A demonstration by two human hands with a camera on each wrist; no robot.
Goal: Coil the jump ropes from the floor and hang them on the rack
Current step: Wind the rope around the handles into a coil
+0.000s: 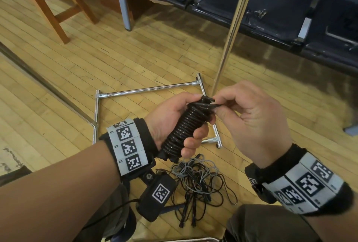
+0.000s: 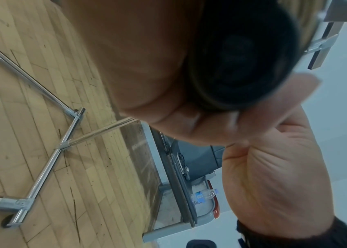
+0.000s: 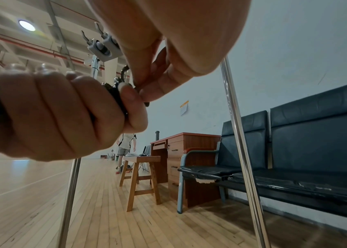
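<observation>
My left hand grips a black jump rope wound tight into a thick coil around its handles, held above the floor. My right hand pinches the loose rope end at the coil's top between thumb and fingertips. In the right wrist view the left hand wraps the coil and the right fingers pinch the rope end beside it. A tangle of black and grey jump ropes lies on the floor below my hands. The chrome rack's base and upright pole stand just beyond.
A black bench runs along the wall behind the rack. A wooden stool and a wooden desk stand to the left of it. A person stands far off. Wooden floor spreads to the left.
</observation>
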